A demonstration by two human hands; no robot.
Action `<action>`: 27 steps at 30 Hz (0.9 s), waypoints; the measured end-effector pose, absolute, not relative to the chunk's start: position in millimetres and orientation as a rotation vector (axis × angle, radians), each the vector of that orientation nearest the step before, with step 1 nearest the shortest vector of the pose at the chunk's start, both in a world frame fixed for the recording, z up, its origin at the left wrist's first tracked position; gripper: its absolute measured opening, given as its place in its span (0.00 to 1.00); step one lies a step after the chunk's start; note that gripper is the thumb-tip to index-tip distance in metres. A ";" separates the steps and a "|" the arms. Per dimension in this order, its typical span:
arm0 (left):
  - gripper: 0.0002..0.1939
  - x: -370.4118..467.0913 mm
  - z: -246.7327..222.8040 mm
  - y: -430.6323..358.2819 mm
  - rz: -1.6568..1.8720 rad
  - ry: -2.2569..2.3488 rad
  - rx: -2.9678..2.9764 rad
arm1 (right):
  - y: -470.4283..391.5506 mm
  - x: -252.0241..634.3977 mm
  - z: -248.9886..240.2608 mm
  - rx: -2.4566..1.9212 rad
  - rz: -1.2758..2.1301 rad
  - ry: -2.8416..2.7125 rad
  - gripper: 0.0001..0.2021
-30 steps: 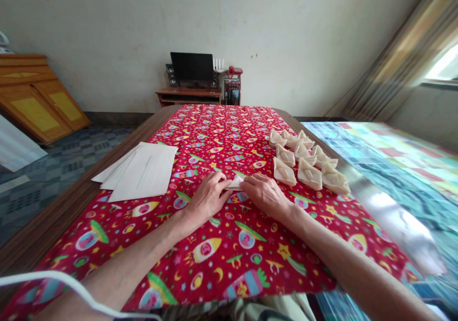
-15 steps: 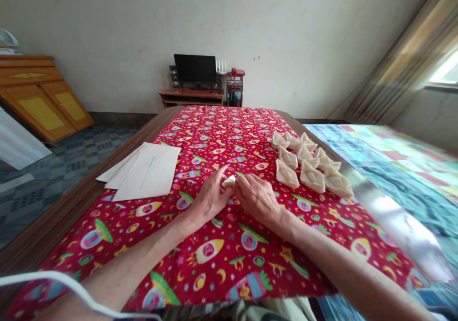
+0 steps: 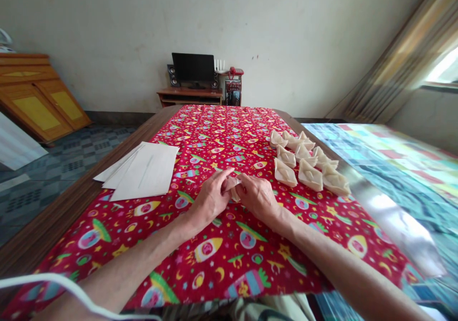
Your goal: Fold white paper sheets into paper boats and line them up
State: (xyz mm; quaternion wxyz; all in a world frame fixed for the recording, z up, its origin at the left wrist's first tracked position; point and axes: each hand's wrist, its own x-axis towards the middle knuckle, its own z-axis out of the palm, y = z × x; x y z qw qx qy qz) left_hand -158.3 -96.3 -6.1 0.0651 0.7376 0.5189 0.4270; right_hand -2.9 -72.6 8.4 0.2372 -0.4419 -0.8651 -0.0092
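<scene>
Both hands meet over the middle of the red patterned cloth (image 3: pixel 211 221). My left hand (image 3: pixel 212 194) has its fingers closed on the left side of a small piece of folded paper (image 3: pixel 234 194). From the right, my right hand (image 3: pixel 257 197) pinches the same piece. Much of the paper is hidden behind the fingers, so its full shape does not show. Several pale folded paper boats (image 3: pixel 309 175) stand in rows on the cloth to the right of my right hand. A fanned stack of white paper sheets (image 3: pixel 146 170) lies left of my left hand.
The cloth covers a brown wooden table (image 3: pixel 71 182). A white cable (image 3: pixel 67 283) crosses the lower left over my forearm. Beyond the table's far end stands a desk with a monitor (image 3: pixel 193 68). A bed with a coloured cover (image 3: pixel 393 168) is at the right.
The folded paper has turned between my fingers, and a lower flap now shows beneath it. My left fingers have moved slightly upward. The boats and sheets stay in place on the cloth.
</scene>
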 end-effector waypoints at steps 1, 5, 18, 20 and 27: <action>0.26 -159.0 -4.9 -96.4 1.275 1.583 2.224 | -71.9 -2.3 8.7 -1.226 -0.012 -2.370 0.08; 0.27 -161.6 -2.0 -96.5 1.241 1.613 2.247 | -70.1 1.2 6.0 -1.255 0.073 -2.339 0.07; 0.13 -173.5 -9.9 -98.5 0.907 1.603 2.503 | -76.3 12.9 4.1 -1.147 -0.291 -2.712 0.11; 0.14 -177.1 -6.4 -102.2 0.717 1.623 2.629 | -79.3 15.6 6.4 -1.090 -0.398 -2.791 0.13; 0.14 -186.5 1.5 -110.8 0.406 1.576 2.929 | -86.5 19.3 13.1 -0.942 -0.498 -2.841 0.13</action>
